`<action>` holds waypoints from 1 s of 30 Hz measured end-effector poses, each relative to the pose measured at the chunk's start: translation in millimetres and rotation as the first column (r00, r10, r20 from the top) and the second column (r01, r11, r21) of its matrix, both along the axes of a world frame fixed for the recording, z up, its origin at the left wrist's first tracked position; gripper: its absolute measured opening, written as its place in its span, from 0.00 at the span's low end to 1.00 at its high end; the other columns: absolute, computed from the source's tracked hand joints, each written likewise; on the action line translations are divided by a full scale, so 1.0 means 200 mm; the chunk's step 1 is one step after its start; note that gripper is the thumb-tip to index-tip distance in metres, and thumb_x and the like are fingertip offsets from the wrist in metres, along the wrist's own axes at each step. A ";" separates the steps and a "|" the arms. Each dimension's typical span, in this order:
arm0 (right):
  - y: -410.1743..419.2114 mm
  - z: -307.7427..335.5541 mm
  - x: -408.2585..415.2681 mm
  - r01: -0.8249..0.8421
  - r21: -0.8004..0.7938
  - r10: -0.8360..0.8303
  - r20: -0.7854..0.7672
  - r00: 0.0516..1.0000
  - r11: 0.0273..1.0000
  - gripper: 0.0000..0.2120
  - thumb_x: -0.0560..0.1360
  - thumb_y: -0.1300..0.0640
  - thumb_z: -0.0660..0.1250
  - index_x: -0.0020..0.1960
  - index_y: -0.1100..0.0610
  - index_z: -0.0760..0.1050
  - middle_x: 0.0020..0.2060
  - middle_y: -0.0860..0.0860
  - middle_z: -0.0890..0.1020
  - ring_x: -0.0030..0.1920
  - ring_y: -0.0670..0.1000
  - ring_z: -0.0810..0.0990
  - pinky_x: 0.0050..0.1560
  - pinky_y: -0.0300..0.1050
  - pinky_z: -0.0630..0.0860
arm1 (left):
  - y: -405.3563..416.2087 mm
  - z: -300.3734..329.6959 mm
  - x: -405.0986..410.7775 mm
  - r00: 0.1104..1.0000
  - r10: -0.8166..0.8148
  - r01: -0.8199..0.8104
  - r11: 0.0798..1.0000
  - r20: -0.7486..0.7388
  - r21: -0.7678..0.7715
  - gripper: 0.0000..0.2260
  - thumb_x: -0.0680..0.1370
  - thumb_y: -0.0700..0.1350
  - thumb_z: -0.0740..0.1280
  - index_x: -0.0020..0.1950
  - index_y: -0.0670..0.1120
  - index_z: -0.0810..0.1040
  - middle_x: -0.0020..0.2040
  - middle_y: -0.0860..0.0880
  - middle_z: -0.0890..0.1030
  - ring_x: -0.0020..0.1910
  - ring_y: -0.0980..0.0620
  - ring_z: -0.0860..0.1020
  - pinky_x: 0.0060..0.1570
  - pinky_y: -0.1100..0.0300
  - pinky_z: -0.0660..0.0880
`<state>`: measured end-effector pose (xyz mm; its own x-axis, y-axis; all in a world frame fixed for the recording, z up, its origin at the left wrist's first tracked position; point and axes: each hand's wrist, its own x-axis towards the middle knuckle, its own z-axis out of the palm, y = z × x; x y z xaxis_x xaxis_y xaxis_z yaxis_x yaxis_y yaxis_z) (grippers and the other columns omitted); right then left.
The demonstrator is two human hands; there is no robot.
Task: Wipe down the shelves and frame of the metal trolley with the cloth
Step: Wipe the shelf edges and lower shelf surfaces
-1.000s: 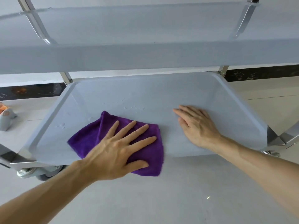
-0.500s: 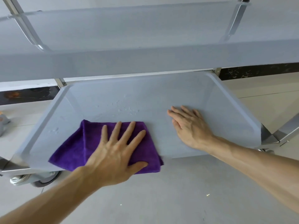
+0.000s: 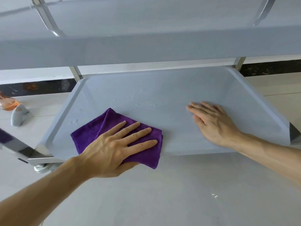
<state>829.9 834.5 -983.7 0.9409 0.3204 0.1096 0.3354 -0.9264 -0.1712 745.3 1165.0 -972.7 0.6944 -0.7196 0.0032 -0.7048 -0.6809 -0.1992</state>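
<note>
A folded purple cloth (image 3: pixel 91 134) lies on the near left part of the trolley's grey bottom shelf (image 3: pixel 162 92). My left hand (image 3: pixel 117 147) presses flat on the cloth with fingers spread and straight; the cloth's near corner hangs over the shelf's front edge. My right hand (image 3: pixel 211 123) rests flat on the bare shelf to the right, fingers together. Water droplets (image 3: pixel 146 104) sit on the shelf behind the cloth. The shelf above (image 3: pixel 146 46) spans the top of the view.
Shiny metal frame posts stand at the back left (image 3: pixel 75 73) and back right (image 3: pixel 238 62), with a frame bar at the near left (image 3: pixel 14 145). A caster wheel (image 3: pixel 44 168) shows under the left corner. A grey spray head with an orange bottle (image 3: pixel 14 111) lies on the floor, left.
My left hand slid the cloth left along the shelf's front, then back to the right, and its fingers now point more rightward. My right hand stayed flat in the same place.
</note>
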 end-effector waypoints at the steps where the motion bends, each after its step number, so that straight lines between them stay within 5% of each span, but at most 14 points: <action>1: 0.00 0.00 0.00 0.001 0.003 -0.001 -0.003 1.000 1.000 0.22 0.84 0.52 0.52 0.77 0.47 0.62 0.77 0.42 0.62 0.79 0.49 0.58 0.75 0.53 0.54 | 0.07 0.01 -0.01 1.000 0.016 -0.016 1.000 -0.021 0.001 0.30 0.81 0.63 0.58 0.81 0.58 0.53 0.81 0.52 0.58 0.79 0.45 0.58 0.72 0.40 0.65; 9: -0.09 0.01 -0.05 0.001 0.015 -0.001 -0.014 1.000 1.000 0.21 0.84 0.53 0.54 0.77 0.47 0.63 0.77 0.42 0.63 0.79 0.49 0.58 0.75 0.50 0.53 | 0.35 0.04 -0.17 0.975 0.207 -0.202 0.978 -0.085 0.056 0.30 0.81 0.65 0.53 0.81 0.57 0.53 0.81 0.52 0.56 0.79 0.46 0.56 0.70 0.35 0.65; 17: -0.37 0.02 -0.12 -0.039 0.030 0.039 0.010 0.999 0.999 0.21 0.84 0.50 0.51 0.74 0.52 0.69 0.73 0.43 0.66 0.76 0.52 0.64 0.73 0.49 0.57 | 0.23 0.02 -0.34 0.903 0.410 -0.420 0.906 -0.125 -0.061 0.34 0.76 0.72 0.54 0.80 0.60 0.55 0.79 0.44 0.60 0.77 0.40 0.62 0.67 0.29 0.64; 22: -0.43 0.08 -0.13 0.067 0.146 -0.060 -0.051 0.997 0.987 0.16 0.78 0.65 0.66 0.65 0.56 0.77 0.69 0.54 0.76 0.70 0.58 0.73 0.73 0.54 0.63 | 0.09 0.04 -0.40 0.875 0.440 -0.466 0.878 -0.204 -0.106 0.34 0.76 0.75 0.48 0.79 0.62 0.56 0.80 0.44 0.59 0.78 0.39 0.59 0.69 0.27 0.58; 26: -0.30 0.06 -0.17 0.188 0.073 -0.186 -0.036 0.982 0.979 0.20 0.78 0.52 0.66 0.67 0.60 0.73 0.71 0.56 0.73 0.73 0.58 0.69 0.71 0.58 0.63 | 0.05 0.04 -0.38 0.817 0.489 -0.563 0.791 -0.307 -0.240 0.30 0.71 0.78 0.34 0.74 0.75 0.40 0.81 0.58 0.40 0.79 0.56 0.36 0.75 0.39 0.35; 30: -0.24 0.04 -0.19 0.224 -0.066 -0.228 -0.073 0.971 0.972 0.33 0.79 0.35 0.48 0.77 0.54 0.61 0.79 0.49 0.60 0.79 0.54 0.57 0.73 0.58 0.55 | 0.04 0.06 -0.33 0.758 0.549 -0.637 0.739 -0.353 -0.218 0.29 0.72 0.74 0.32 0.74 0.73 0.39 0.80 0.61 0.37 0.76 0.62 0.33 0.76 0.44 0.33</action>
